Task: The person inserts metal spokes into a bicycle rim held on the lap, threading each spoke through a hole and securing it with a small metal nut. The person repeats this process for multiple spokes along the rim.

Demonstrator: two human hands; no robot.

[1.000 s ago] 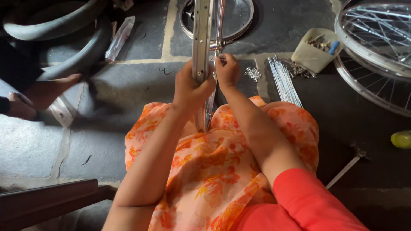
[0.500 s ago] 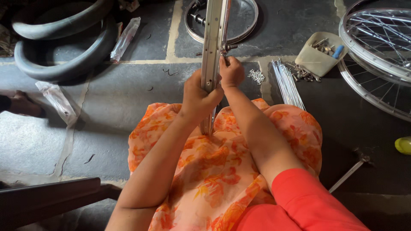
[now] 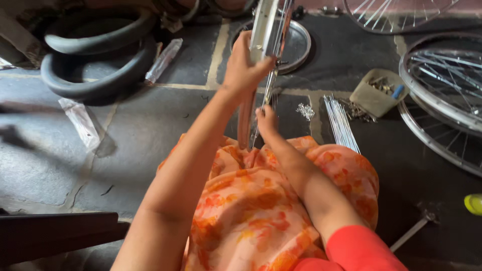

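Observation:
A bare metal bicycle wheel rim [image 3: 262, 30] stands on edge in front of me, seen nearly edge-on, its lower part resting at my lap. My left hand [image 3: 243, 65] grips the rim high up. Lower down, my right hand [image 3: 266, 119] pinches a thin spoke [image 3: 271, 83] that runs up inside the rim. An orange flowered cloth [image 3: 261, 200] covers my knees under both arms.
Black rubber tyres [image 3: 95, 60] lie at the upper left. A bundle of loose spokes [image 3: 340, 123], a small heap of nipples [image 3: 305, 110] and a tan tray of small parts [image 3: 376, 93] lie on the stone floor. Spoked wheels [image 3: 442, 85] lie at right, a round metal plate [image 3: 296, 45] behind.
My left hand has slid higher up the rim. My right hand has dropped lower, near my lap, onto a spoke. The view has shifted so the rim stands further right.

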